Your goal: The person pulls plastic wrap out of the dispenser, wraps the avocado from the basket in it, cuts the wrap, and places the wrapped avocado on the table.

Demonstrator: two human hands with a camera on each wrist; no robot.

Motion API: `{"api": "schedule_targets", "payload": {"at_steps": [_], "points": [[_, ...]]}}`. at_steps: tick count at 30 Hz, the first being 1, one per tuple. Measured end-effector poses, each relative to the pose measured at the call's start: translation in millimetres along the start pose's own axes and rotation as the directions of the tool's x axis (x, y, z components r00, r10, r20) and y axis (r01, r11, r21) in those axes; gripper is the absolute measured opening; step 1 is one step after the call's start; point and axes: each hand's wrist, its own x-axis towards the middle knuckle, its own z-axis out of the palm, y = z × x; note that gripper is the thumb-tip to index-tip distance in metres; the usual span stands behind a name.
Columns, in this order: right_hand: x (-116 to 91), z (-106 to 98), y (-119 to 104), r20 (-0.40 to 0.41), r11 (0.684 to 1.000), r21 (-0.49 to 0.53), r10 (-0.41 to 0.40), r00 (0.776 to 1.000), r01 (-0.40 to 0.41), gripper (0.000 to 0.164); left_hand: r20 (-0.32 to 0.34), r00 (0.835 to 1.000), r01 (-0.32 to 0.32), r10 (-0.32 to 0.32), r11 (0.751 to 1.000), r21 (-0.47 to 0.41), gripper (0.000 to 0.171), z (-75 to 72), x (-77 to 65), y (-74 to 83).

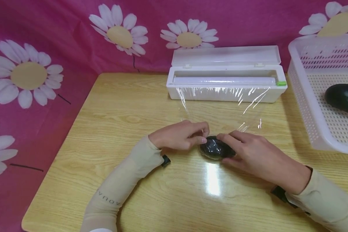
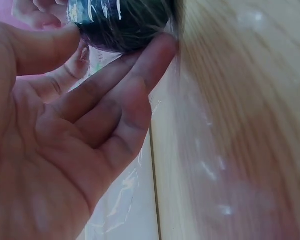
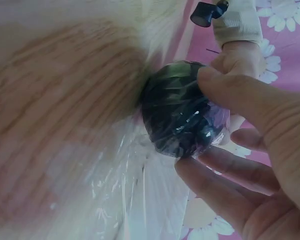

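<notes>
A dark avocado wrapped in shiny cling film lies on the table between both hands. The right hand holds its right end, with the thumb on one side and the fingers on the other, as the right wrist view shows on the avocado. At the left end, the left hand has its thumb and bent fingers against the wrapped surface. Clear cling film stretches from the avocado back to a white dispenser box, whose lid stands up over the film roll.
A white perforated basket stands at the right with another dark avocado inside. The wooden table meets a pink flowered cloth at the back and left. A green tab sits on the box's right end.
</notes>
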Motion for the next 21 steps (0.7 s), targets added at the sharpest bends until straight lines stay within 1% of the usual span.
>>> {"api": "schedule_targets", "payload": {"at_steps": [4,9,12,17,21], "points": [[0.7,0.9,0.8,0.012,1.000,0.016,-0.009,1.000,0.009,0.066,0.001,0.999,0.039,-0.039,0.998,-0.042,0.015,0.3,0.1,-0.7],[1.6,2.3,2.5,0.041,0.997,-0.014,-0.069,0.997,0.070,0.066,-0.008,0.996,0.083,-0.083,0.996,-0.023,0.016,-0.2,1.4,-0.2],[2.1,2.6,3.1,0.054,0.994,-0.042,-0.098,0.994,0.100,0.065,-0.024,0.996,0.085,-0.085,0.996,0.000,0.017,-0.8,2.8,0.1],[3.6,1.9,4.7,0.071,0.994,-0.044,-0.098,0.993,0.101,0.063,-0.049,0.996,0.074,-0.074,0.997,0.005,0.019,-2.9,3.6,2.5],[5.6,1.6,6.6,0.093,0.995,-0.021,-0.096,0.991,0.098,0.062,-0.109,0.992,0.063,-0.059,0.997,0.037,0.022,-5.0,1.5,6.3]]}}
